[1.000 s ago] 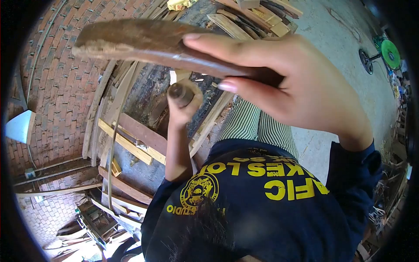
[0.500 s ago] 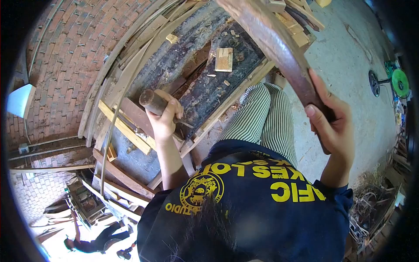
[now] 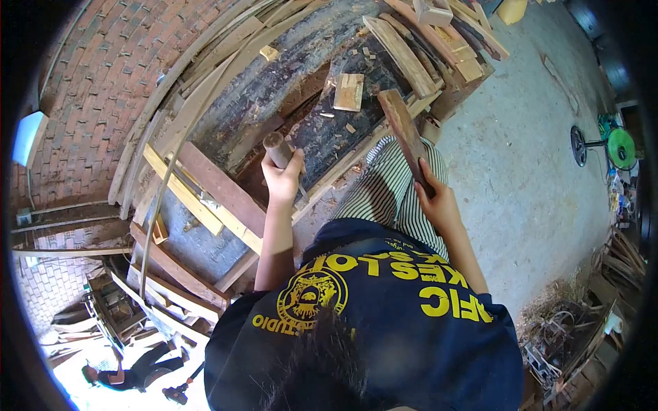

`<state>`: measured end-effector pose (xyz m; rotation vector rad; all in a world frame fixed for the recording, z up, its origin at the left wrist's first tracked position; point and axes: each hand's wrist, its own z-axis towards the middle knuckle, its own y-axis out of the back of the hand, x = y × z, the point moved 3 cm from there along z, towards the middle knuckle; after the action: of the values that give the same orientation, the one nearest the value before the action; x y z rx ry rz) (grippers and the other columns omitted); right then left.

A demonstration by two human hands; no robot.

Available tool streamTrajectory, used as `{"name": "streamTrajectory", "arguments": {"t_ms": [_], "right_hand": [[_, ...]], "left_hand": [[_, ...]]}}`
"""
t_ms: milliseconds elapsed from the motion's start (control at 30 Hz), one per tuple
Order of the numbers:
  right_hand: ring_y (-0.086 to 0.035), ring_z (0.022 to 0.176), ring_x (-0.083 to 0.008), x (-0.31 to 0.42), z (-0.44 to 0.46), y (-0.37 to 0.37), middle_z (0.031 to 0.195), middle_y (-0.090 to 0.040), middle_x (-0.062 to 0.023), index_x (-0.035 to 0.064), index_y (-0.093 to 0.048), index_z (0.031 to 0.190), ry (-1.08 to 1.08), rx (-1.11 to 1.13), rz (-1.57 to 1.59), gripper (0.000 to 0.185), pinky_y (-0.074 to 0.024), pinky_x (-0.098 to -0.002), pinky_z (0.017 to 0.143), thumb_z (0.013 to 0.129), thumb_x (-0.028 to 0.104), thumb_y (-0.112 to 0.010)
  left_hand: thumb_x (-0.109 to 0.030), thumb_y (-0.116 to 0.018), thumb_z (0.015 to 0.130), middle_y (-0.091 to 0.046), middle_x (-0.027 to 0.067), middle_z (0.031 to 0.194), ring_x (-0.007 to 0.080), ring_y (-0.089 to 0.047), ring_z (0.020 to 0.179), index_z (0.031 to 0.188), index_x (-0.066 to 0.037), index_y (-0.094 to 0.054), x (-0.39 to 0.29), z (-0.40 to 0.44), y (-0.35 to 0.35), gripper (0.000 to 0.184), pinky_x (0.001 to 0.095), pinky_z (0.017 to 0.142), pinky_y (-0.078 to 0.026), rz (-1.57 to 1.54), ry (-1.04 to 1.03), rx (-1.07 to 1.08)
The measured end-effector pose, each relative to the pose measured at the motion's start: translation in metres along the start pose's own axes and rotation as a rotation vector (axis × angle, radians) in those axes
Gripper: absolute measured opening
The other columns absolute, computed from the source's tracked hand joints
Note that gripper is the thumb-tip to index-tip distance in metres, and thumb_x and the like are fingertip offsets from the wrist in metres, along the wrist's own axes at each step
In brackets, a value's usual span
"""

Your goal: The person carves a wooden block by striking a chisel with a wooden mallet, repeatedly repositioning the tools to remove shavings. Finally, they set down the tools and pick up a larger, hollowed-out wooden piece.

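My left hand is closed round the wooden handle of a chisel, whose butt end points up and away. Most of its blade is hidden behind the hand. My right hand grips the narrow end of a long, flat dark wooden bat, held above my striped trouser leg. Beyond both hands lies a dark, worn workbench with a long gap in its top. On it rests a small pale wood block, with chips scattered round it, touched by neither hand.
Boards are stacked at the bench's far right end, and longer planks lie on the left. A green fan stands at the far right. Another person is at the lower left. Scrap wood lies at the lower right.
The bat has dropped from high up near the camera to just above my leg. My left hand with the chisel has shifted right and slightly up in view.
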<state>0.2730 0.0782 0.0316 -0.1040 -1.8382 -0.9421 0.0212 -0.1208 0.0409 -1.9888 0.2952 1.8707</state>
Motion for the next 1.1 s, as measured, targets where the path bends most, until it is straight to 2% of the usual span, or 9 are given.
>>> {"name": "streamTrajectory", "arguments": {"t_ms": [300, 400, 500, 533, 600, 733, 833, 1067, 1100], "right_hand": [[-0.058, 0.106, -0.0389, -0.030, -0.010, -0.038, 0.118, -0.056, -0.0256, 0.0161, -0.033, 0.142, -0.028, -0.103, 0.010, 0.067, -0.0490, -0.0375, 0.082, 0.082, 0.007, -0.062], [-0.064, 0.066, -0.0352, -0.059, -0.028, -0.046, 0.083, -0.068, -0.0174, 0.0007, -0.025, 0.143, 0.239, -0.364, 0.259, 0.074, -0.0517, -0.0414, 0.068, 0.083, 0.016, -0.065], [-0.063, 0.062, -0.0253, -0.059, -0.057, -0.022, 0.085, -0.062, -0.0145, -0.0052, -0.043, 0.121, -0.142, -0.158, 0.742, 0.052, -0.0520, -0.0343, 0.057, 0.080, 0.015, -0.069], [-0.063, 0.060, -0.0235, -0.057, -0.067, -0.017, 0.084, -0.060, -0.0156, -0.0023, -0.049, 0.112, -0.418, 0.013, 1.097, 0.042, -0.0514, -0.0320, 0.054, 0.079, 0.013, -0.069], [-0.061, 0.056, -0.0221, -0.052, -0.075, 0.002, 0.081, -0.055, -0.0145, 0.0025, -0.047, 0.103, -0.429, -0.027, 1.189, 0.035, -0.0504, -0.0295, 0.050, 0.075, 0.008, -0.067], [-0.067, 0.072, -0.0396, -0.067, -0.089, 0.031, 0.094, -0.057, -0.0225, 0.0022, -0.037, 0.115, -0.270, 0.216, 1.814, 0.053, -0.0571, -0.0368, 0.051, 0.066, 0.003, -0.056], [-0.059, 0.092, -0.0535, -0.085, -0.109, 0.045, 0.133, -0.034, -0.0330, 0.0011, -0.037, 0.112, -0.091, 0.278, 2.012, 0.050, -0.0601, -0.0439, 0.058, 0.064, 0.000, -0.054], [-0.042, 0.113, -0.0598, -0.123, -0.120, 0.035, 0.140, -0.025, -0.0299, 0.0043, -0.045, 0.106, 0.203, 0.059, 2.287, 0.042, -0.0519, -0.0627, 0.078, 0.066, 0.000, -0.055], [-0.047, 0.110, -0.0546, -0.129, -0.118, 0.035, 0.136, -0.034, -0.0240, 0.0081, -0.047, 0.101, 0.181, -0.011, 2.290, 0.035, -0.0513, -0.0580, 0.078, 0.067, 0.004, -0.058]], "left_hand": [[-0.013, -0.068, 0.078, -0.056, 0.0042, 0.062, 0.0114, -0.054, 0.050, 0.086, 0.001, -0.053, 0.028, 0.019, -0.043, 0.022, 0.0273, 0.047, -0.043, 0.594, -0.073, 0.098], [-0.017, -0.068, 0.076, -0.061, 0.0108, 0.067, 0.0155, -0.058, 0.053, 0.091, 0.004, -0.054, 0.024, 0.002, -0.068, 0.030, 0.0297, 0.052, -0.047, 0.682, -0.094, 0.199], [-0.019, -0.068, 0.069, -0.064, 0.0220, 0.083, 0.0387, -0.063, 0.075, 0.107, -0.003, -0.059, 0.003, -0.036, -0.110, 0.042, 0.0396, 0.066, -0.050, 0.827, -0.134, 0.591], [-0.018, -0.069, 0.068, -0.064, 0.0185, 0.084, 0.0369, -0.064, 0.078, 0.104, -0.006, -0.058, 0.002, -0.050, -0.125, 0.040, 0.0403, 0.066, -0.050, 0.825, -0.177, 0.742], [-0.015, -0.070, 0.067, -0.064, 0.0155, 0.084, 0.0349, -0.063, 0.080, 0.094, -0.005, -0.055, -0.001, -0.082, -0.156, 0.032, 0.0414, 0.066, -0.050, 0.969, -0.274, 1.004], [-0.009, -0.069, 0.066, -0.062, 0.0164, 0.083, 0.0354, -0.061, 0.082, 0.092, -0.005, -0.052, 0.020, -0.125, -0.202, 0.031, 0.0420, 0.067, -0.048, 0.961, -0.418, 1.277], [-0.005, -0.069, 0.065, -0.061, 0.0165, 0.083, 0.0367, -0.060, 0.081, 0.093, -0.004, -0.046, 0.034, -0.143, -0.225, 0.036, 0.0435, 0.067, -0.047, 0.957, -0.407, 1.357], [-0.003, -0.062, 0.070, -0.058, 0.0167, 0.081, 0.0343, -0.057, 0.078, 0.092, -0.003, -0.044, 0.079, -0.154, -0.279, 0.029, 0.0403, 0.072, -0.045, 0.995, -0.603, 1.496], [-0.003, -0.058, 0.072, -0.056, 0.0136, 0.080, 0.0304, -0.055, 0.078, 0.093, -0.002, -0.045, 0.092, -0.154, -0.287, 0.025, 0.0375, 0.075, -0.045, 0.947, -0.661, 1.486]]}}
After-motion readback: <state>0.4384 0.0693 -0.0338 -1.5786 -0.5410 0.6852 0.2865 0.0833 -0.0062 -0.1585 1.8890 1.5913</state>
